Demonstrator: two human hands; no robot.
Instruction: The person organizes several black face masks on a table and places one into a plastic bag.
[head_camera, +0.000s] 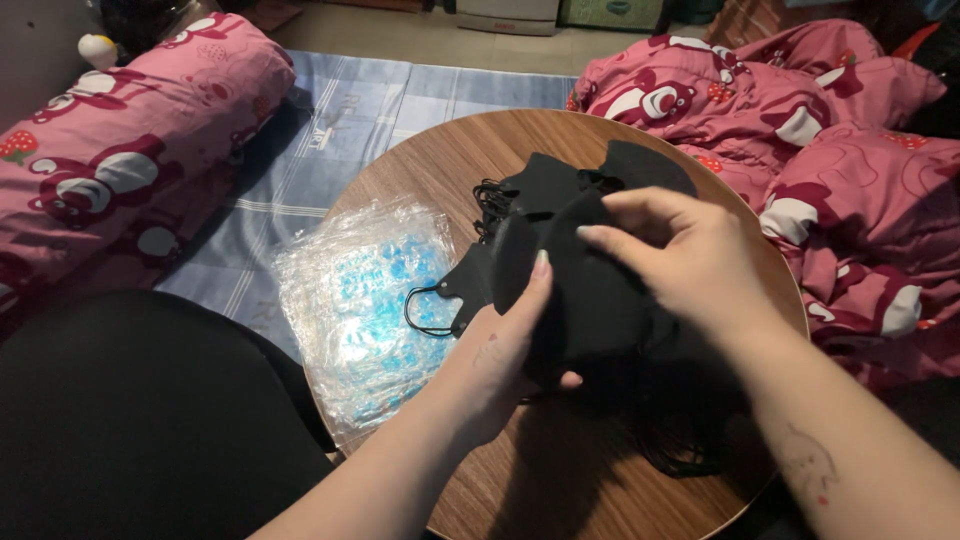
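Observation:
A black face mask is held above a round wooden table by both of my hands. My left hand grips its lower left part, with the thumb pressed on the front. My right hand pinches its upper right edge with the fingertips. A black ear loop hangs from the mask's left side. Behind the held mask lies a pile of more black masks with tangled loops.
A stack of clear plastic bags with blue print lies on the table's left side. Pink patterned bedding lies at the left, and more pink bedding at the right. A blue checked sheet lies underneath. My dark-clothed leg is at lower left.

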